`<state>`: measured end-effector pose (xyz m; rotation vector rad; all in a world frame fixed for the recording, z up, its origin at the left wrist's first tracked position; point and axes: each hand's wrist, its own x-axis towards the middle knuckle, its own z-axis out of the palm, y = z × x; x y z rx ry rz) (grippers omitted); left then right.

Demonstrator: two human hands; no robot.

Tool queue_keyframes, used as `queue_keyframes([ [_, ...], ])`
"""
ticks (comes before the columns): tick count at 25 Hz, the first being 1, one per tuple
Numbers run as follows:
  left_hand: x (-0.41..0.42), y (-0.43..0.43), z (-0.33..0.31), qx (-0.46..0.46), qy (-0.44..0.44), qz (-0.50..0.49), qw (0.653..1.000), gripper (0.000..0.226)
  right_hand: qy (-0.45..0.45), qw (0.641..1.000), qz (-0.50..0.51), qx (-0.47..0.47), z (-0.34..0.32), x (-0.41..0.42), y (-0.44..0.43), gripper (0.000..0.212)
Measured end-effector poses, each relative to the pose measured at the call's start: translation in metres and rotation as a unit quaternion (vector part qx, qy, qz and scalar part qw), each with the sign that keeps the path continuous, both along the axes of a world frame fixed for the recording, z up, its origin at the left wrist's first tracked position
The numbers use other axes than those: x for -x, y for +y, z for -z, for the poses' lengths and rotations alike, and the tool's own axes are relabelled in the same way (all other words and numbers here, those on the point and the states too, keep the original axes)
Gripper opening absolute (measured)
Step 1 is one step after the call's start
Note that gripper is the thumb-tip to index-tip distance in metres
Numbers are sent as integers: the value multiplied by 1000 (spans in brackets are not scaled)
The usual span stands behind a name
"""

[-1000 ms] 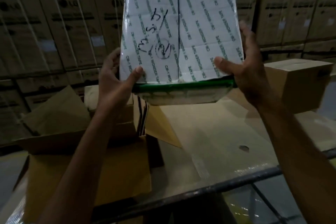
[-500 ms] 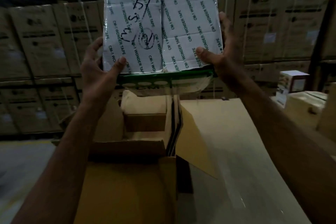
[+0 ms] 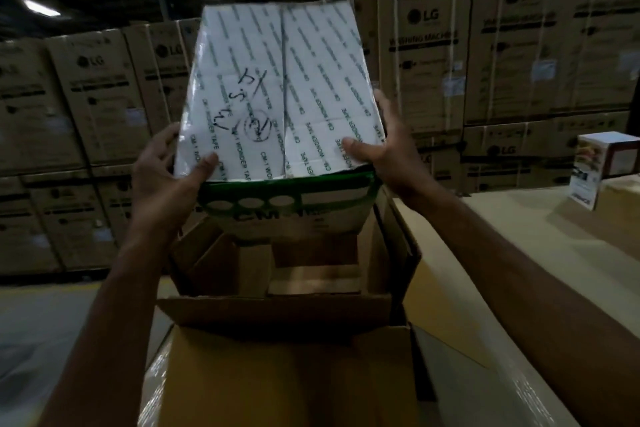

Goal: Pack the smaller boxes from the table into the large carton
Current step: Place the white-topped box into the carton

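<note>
A white tape-covered box [image 3: 280,94] with handwriting on top and a green-printed side is gripped on both sides by my left hand [image 3: 166,177] and my right hand [image 3: 384,146]. It hangs tilted over the open large carton [image 3: 287,315], its lower edge just above the opening. Inside the carton lie brown smaller boxes [image 3: 242,267]. The carton's flaps stand open at the near and right sides.
The table [image 3: 519,253] with a cardboard sheet runs along the right. On it at the far right stand a small printed box [image 3: 599,170] and a brown box [image 3: 620,194]. Stacked LG washing-machine cartons [image 3: 519,45] wall the background.
The white box has come down and to the left from high over the table to just above the carton's opening. My view has shifted onto the carton.
</note>
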<state>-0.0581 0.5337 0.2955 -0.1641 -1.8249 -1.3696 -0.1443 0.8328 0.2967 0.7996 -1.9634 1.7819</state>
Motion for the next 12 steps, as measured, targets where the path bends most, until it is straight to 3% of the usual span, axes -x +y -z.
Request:
queue_keyframes([
  [5, 34, -43, 25, 5, -100, 58, 993, 49, -104, 994, 21, -9, 25, 11, -30, 88],
  [9, 58, -59, 48, 13, -181, 101, 978, 45, -149, 986, 69, -38, 50, 21, -42, 45],
  [12, 70, -63, 57, 26, -234, 131, 963, 34, -202, 975, 91, -35, 70, 27, -50, 37],
])
